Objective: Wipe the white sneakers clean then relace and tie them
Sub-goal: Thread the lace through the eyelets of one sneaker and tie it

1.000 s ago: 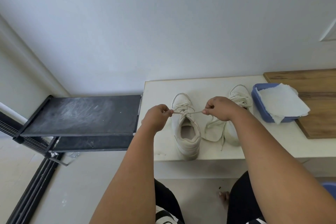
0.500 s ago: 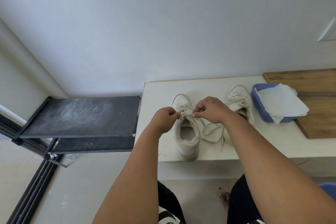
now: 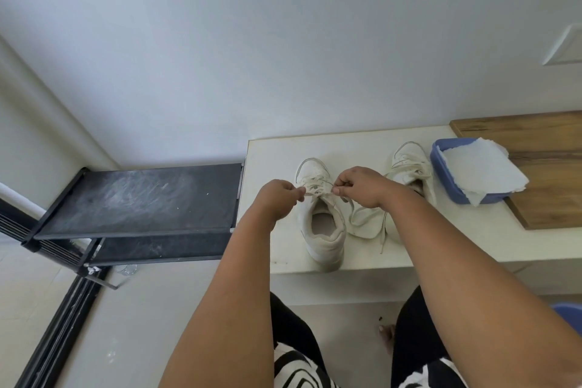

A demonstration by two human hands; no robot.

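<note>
White low-top sneakers, a scuffed fabric-and-leather pair, stand side by side on the cream-white bench top [image 3: 441,239] as I watch through the head camera. The nearer sneaker [image 3: 321,224] sits toe to the wall, its heel just over the bench's front edge. The left hand [image 3: 277,198] is closed in a pinch on one end of that shoe's off-white flat shoelace [image 3: 315,187], at the left of the eyelets. The right hand [image 3: 362,186] is closed too, fingertips pinching the other end at the right of the tongue, so the lace runs between them across the top of the shoe. The second sneaker [image 3: 409,167] lies just beyond the right wrist, partly hidden by it, its loose laces trailing over the bench toward the front edge. Just beside it rests a shallow blue plastic tub [image 3: 447,179] with white paper towel [image 3: 482,173] draped over it, on the corner of a brown wooden board [image 3: 541,198]. A black metal rack shelf [image 3: 141,195] abuts the bench's left end.
</note>
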